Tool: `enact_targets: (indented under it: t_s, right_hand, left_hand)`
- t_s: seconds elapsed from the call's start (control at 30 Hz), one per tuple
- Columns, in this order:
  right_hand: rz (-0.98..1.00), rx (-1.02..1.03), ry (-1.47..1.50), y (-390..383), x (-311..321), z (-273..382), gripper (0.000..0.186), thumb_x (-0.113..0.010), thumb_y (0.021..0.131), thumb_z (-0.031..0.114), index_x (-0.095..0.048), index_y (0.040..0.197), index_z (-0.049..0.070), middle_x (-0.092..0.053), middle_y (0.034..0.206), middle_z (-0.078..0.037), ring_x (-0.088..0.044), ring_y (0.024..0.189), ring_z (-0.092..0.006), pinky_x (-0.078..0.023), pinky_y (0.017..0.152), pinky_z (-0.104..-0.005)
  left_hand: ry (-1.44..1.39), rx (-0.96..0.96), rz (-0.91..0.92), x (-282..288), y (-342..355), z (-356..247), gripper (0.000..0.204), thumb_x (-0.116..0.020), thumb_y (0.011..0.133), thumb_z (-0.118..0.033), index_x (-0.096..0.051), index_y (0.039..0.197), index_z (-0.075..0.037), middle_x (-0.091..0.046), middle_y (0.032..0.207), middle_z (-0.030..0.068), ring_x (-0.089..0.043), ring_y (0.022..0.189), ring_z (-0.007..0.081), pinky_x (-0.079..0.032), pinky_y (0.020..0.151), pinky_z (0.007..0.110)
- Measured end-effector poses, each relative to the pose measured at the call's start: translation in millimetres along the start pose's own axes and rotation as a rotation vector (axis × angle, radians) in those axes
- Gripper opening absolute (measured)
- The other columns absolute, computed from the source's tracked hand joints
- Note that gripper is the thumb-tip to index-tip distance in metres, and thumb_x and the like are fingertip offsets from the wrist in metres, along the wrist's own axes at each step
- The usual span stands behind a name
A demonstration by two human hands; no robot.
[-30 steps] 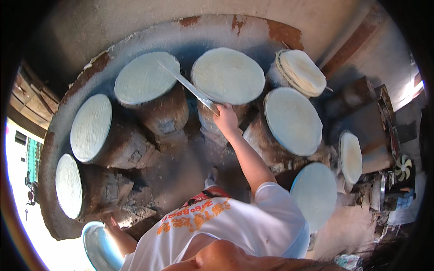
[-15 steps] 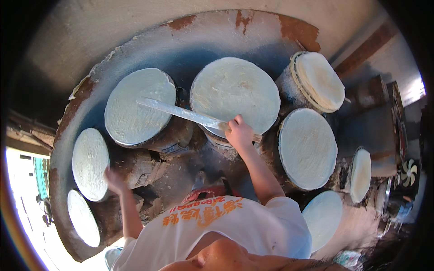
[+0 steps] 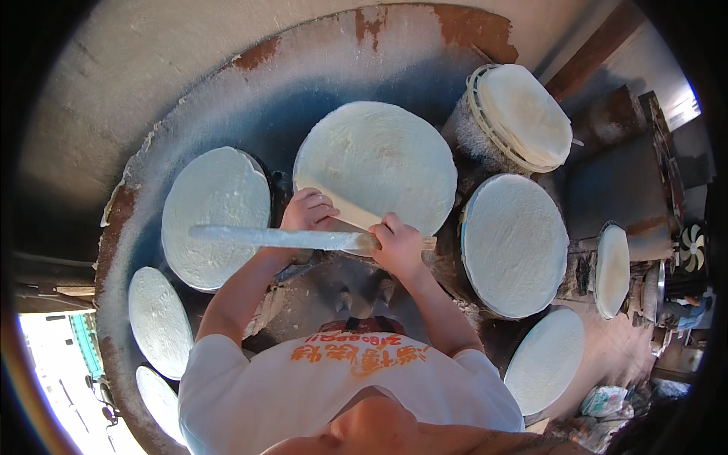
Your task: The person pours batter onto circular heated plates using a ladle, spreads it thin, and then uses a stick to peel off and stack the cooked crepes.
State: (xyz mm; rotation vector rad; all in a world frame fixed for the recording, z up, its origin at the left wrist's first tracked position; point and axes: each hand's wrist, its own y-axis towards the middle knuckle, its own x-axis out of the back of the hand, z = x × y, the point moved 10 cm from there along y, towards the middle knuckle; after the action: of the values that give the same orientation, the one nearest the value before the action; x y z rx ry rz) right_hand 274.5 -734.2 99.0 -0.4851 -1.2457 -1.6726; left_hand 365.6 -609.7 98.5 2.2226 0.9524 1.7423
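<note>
A large round thin flatbread lies on the middle griddle, its near edge lifted and folded back. My left hand is closed on the left part of that raised edge. My right hand grips the wooden handle of a long flat spatula, its fingertips by the right end of the fold. The blade, whitened with batter, points left across my left wrist, its tip over the pale round sheet on the left griddle. Whether my right fingers also pinch the edge is hidden.
More round sheets surround me: one at the right, one at the lower right, one at the lower left. At the back right, stacked flatbreads top a basket. A curved, flour-dusted wall rises behind the griddles.
My left hand has come from the far left to the middle flatbread and taken its edge, which is now lifted. The spatula stays in my right hand, its blade lower and more level.
</note>
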Motion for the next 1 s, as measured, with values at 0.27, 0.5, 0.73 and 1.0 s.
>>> enact_targets:
  t_s: [0.27,0.5,0.73,1.0]
  right_hand:
    - [-0.137,-0.072,0.119,-2,59,-14,0.032,-0.067,0.055,0.0,-0.065,0.086,0.009,-0.05,0.073,-0.006,-0.055,0.055,-0.0233,-0.045,0.05,-0.0327]
    - [-0.333,-0.95,0.259,-133,105,-131,0.014,-0.066,0.08,0.013,-0.063,0.085,0.0,-0.056,0.065,-0.014,-0.054,0.059,-0.0264,-0.043,0.057,-0.0323]
    - [-0.506,-0.98,0.789,-133,72,-150,0.022,-0.064,0.088,0.022,-0.053,0.085,0.004,-0.058,0.065,-0.002,-0.054,0.06,-0.0088,-0.043,0.053,-0.0251]
    - [-0.635,-0.974,1.608,-99,17,-176,0.028,-0.054,0.094,0.037,-0.046,0.094,0.01,-0.038,0.052,0.004,-0.033,0.039,-0.0043,-0.026,0.036,-0.0217]
  left_hand:
    - [-0.011,-0.279,-0.056,32,54,-39,0.022,-0.072,0.058,-0.01,-0.066,0.079,-0.007,-0.062,0.082,0.0054,-0.059,0.078,0.0254,-0.048,0.073,0.037]
    - [-0.115,-0.065,-0.11,53,117,-6,0.015,-0.074,0.067,-0.001,-0.061,0.074,-0.004,-0.06,0.08,0.0078,-0.059,0.076,0.0239,-0.048,0.068,0.032]
    - [-0.086,-0.095,-0.064,88,169,-14,0.015,-0.072,0.069,0.001,-0.06,0.077,-0.002,-0.061,0.083,0.0084,-0.059,0.077,0.0241,-0.048,0.069,0.032]
    - [0.125,-0.249,-0.154,82,39,-104,0.02,-0.072,0.062,0.001,-0.064,0.078,-0.007,-0.061,0.083,0.0064,-0.059,0.076,0.0264,-0.047,0.064,0.038]
